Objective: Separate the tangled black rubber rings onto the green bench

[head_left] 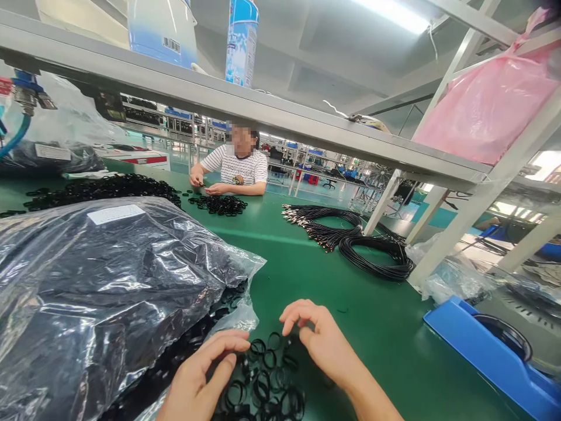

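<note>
The green work table (333, 275) carries a pile of black rubber rings (263, 386) at bottom centre, beside a clear plastic bag (109, 292) at left. The left hand (201, 377) lies on the pile, fingers apart; the right hand (319, 339) touches it, fingers curled, grip not discernible.

The light is bright and even. A long ceiling lamp (390, 13) overhead burns out to pure white, and a bright patch (546, 164) at the far right is washed out too. The clear plastic bag (109, 304) beside me throws hard white glare off its creases. The green surface (350, 304) has a soft sheen, with only faint shadows under my left grip (197, 380) and right grip (322, 339). The wide lens bends things: the shelf (219, 96) slants and its posts (482, 199) lean outward toward the edges. The distant hall looks soft and short on detail, while things close to me are sharp.
</note>
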Available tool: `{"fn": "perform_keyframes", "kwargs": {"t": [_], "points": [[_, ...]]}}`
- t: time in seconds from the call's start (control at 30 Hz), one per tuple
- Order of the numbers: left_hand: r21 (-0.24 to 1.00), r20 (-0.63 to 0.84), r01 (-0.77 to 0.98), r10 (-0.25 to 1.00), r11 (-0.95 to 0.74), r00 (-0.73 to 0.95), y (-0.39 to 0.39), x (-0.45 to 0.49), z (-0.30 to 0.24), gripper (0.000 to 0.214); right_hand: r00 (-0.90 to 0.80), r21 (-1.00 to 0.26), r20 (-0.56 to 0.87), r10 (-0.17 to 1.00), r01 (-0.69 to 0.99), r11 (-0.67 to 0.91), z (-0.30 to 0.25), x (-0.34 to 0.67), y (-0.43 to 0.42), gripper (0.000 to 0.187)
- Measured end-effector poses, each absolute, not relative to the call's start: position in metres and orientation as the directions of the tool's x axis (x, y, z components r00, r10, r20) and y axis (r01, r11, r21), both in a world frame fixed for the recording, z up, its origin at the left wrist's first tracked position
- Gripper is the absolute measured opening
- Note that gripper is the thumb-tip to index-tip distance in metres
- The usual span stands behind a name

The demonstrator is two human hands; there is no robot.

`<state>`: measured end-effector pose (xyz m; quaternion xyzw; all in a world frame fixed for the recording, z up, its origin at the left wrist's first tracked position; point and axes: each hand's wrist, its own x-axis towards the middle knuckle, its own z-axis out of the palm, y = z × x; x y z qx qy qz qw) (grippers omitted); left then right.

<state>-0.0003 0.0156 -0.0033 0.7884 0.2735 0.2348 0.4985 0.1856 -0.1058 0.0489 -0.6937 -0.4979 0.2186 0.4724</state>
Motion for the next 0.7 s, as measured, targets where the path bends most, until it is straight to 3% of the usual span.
{"fn": "perform_keyframes", "kwargs": {"t": [0.17,0.3,0.4,0.47,0.57,0.7], "points": [[0.813,0.136,0.283,0.639,-0.508,0.757,0.013,0.001,-0.012,0.035,0.308,-0.680,-0.055,0.950,0.685,-0.262,0.078,0.198,-0.125,0.020],[0.704,0.128,0.360,0.608,-0.612,0.783,0.009,0.002,-0.017,0.039,0.372,-0.487,-0.230,0.899,0.756,-0.437,0.079,0.200,-0.131,0.035],[0.677,0.086,0.375,0.574,-0.633,0.814,0.003,0.006,-0.013,0.043,0.371,-0.460,-0.257,0.893,0.765,-0.450,0.071,0.197,-0.127,0.032],[0.688,0.064,0.350,0.533,-0.636,0.843,-0.004,0.010,-0.009,0.043,0.270,-0.520,-0.276,0.922,0.765,-0.380,0.069,0.193,-0.124,0.026],[0.721,0.066,0.294,0.484,-0.628,0.872,-0.016,0.017,-0.004,0.040,0.150,-0.573,-0.203,0.968,0.783,-0.241,0.071,0.188,-0.122,0.030],[0.752,0.126,0.199,0.433,-0.629,0.892,-0.030,0.023,0.002,0.035,0.272,-0.499,0.042,0.962,0.839,-0.215,0.073,0.181,-0.119,0.033]]}}
